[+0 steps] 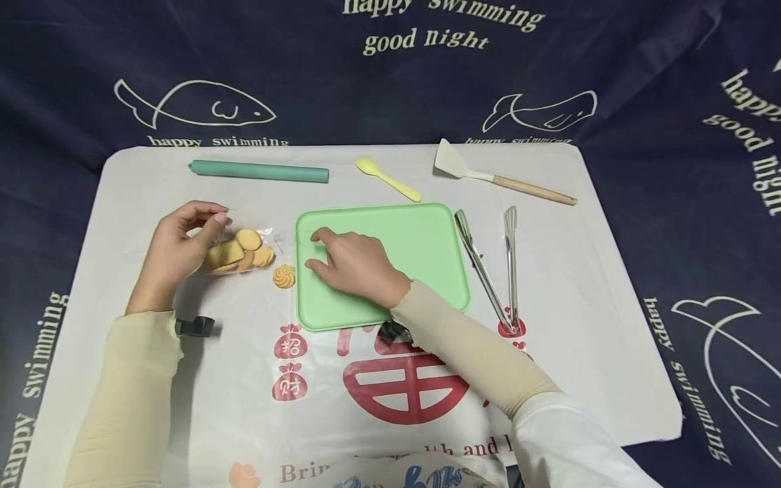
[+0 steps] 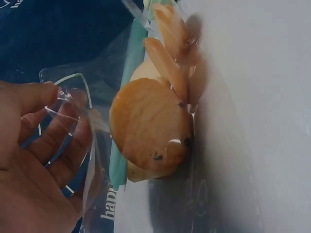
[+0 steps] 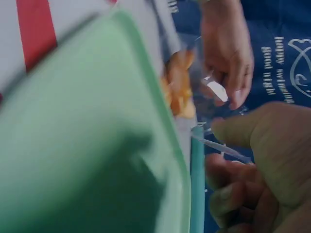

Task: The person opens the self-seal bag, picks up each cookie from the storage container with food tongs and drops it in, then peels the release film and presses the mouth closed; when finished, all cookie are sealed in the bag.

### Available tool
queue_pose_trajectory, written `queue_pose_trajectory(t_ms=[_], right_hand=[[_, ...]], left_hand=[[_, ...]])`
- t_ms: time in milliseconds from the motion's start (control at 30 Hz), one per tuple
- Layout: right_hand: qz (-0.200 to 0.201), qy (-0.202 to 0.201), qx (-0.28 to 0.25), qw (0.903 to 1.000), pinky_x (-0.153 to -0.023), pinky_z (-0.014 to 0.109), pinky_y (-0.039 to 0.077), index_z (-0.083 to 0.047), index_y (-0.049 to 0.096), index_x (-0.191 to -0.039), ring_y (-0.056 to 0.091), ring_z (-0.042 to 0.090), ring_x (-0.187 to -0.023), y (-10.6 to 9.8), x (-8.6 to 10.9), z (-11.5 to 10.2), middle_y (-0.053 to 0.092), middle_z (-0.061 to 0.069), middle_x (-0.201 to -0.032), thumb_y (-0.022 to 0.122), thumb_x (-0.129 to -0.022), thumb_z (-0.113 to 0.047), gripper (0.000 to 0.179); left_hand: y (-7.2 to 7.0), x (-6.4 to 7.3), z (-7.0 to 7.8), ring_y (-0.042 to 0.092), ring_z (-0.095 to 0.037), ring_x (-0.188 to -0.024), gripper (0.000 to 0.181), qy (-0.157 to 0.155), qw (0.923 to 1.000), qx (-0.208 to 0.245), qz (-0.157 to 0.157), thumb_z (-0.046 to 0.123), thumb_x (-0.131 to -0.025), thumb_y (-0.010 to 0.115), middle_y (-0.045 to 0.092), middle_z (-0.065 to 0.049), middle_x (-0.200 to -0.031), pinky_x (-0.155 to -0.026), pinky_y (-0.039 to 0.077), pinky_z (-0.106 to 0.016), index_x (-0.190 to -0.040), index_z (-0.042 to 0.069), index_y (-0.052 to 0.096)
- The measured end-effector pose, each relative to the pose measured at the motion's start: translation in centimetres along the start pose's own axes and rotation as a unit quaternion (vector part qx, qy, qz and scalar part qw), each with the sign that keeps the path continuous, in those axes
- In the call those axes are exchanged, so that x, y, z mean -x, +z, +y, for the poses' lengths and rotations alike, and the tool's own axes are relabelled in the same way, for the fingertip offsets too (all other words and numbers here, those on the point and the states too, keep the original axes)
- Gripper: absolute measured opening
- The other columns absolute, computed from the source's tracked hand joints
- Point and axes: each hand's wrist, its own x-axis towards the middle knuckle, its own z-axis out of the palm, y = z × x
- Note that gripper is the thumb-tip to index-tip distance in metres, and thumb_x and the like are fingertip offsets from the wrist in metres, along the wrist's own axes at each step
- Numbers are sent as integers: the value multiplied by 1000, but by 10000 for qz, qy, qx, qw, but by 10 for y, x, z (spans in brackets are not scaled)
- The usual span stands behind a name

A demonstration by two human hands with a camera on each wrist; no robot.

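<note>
In the head view, my left hand (image 1: 177,244) pinches the edge of a clear plastic bag (image 1: 234,270) of cookies (image 1: 249,239) at the table's left. The left wrist view shows a round cookie (image 2: 150,124) large through the film, beside the left hand (image 2: 48,141). One swirled cookie (image 1: 283,276) lies outside the bag, by the left edge of a light green tray (image 1: 378,315). Over that tray is my right hand (image 1: 360,264), thumb and index finger apart. A thin clear strip (image 3: 223,146) shows between the fingers of my right hand (image 3: 257,165); whether they touch it is unclear.
A teal bar (image 1: 259,171), a yellow spoon (image 1: 388,179) and a white spatula (image 1: 503,179) with a wooden handle lie along the back. Metal tongs (image 1: 488,271) rest spread, right of the tray. A dark blue printed cloth (image 1: 378,81) hangs behind the white table (image 1: 586,325).
</note>
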Motion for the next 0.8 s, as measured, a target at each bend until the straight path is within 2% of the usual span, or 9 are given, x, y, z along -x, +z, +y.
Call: queue_pose_trajectory(t_ms=[100, 167, 300, 367, 500, 600, 667, 800], right_hand=[[158, 139, 245, 9995, -40, 28, 42, -12, 49, -145, 52, 8, -50, 3, -16, 0, 55, -9, -63, 64, -99, -43, 57], [258, 165, 331, 9990, -42, 28, 43, -14, 47, -148, 54, 7, -53, 4, -25, 0, 56, -9, -65, 62, -100, -43, 58], [268, 80, 238, 9993, -48, 28, 45, -17, 54, -144, 56, 6, -63, 3, -41, -2, 59, -10, -73, 58, -103, -43, 49], [252, 66, 158, 9995, -47, 27, 45, -17, 56, -143, 57, 6, -63, 2, -48, -2, 61, -10, -74, 57, -104, -43, 47], [473, 218, 111, 9986, -46, 28, 45, -17, 54, -144, 58, 6, -62, 1, -65, -2, 63, -10, -76, 57, -103, -45, 50], [579, 286, 19, 9979, -52, 27, 47, -19, 61, -137, 58, 4, -69, -1, -76, -1, 66, -11, -85, 57, -104, -43, 41], [562, 235, -114, 9981, -57, 26, 48, -21, 68, -127, 58, 2, -74, -1, -79, -1, 68, -11, -92, 56, -105, -39, 31], [535, -22, -367, 9979, -62, 23, 47, -23, 76, -110, 57, 0, -77, -2, -75, -4, 70, -13, -100, 58, -105, -34, 21]], left_hand=[[1, 1, 0, 57, -9, -97, 35, 23, 9998, -176, -38, 32, -103, 62, 69, -1, -104, -86, 40, -25, -119, 2, 68], [1, 1, 0, 56, -9, -98, 35, 32, 9997, -220, -56, 33, -103, 63, 68, -1, -104, -86, 39, -25, -119, 3, 69], [1, 0, 0, 56, -7, -97, 31, 58, 9993, -357, -132, 29, -102, 64, 68, -5, -103, -88, 41, -25, -118, 3, 70], [2, -1, 0, 56, -9, -97, 30, 69, 9986, -469, -216, 26, -101, 66, 68, -8, -103, -90, 43, -30, -120, 3, 70], [5, -4, 2, 57, -20, -97, 35, 202, 9953, -818, -472, 24, -95, 75, 65, -11, -102, -91, 45, -44, -122, 3, 71], [8, -7, 4, 57, -26, -95, 36, 363, 9908, -1112, -674, 25, -92, 80, 64, -11, -100, -87, 45, -48, -118, 2, 73], [9, -9, 5, 58, -28, -93, 28, 455, 9877, -1302, -734, 21, -92, 79, 65, -11, -98, -83, 44, -46, -112, 2, 75], [8, -14, 6, 58, -26, -90, 14, 435, 9857, -1512, -607, 15, -96, 74, 66, -10, -96, -76, 42, -41, -103, 3, 76]])
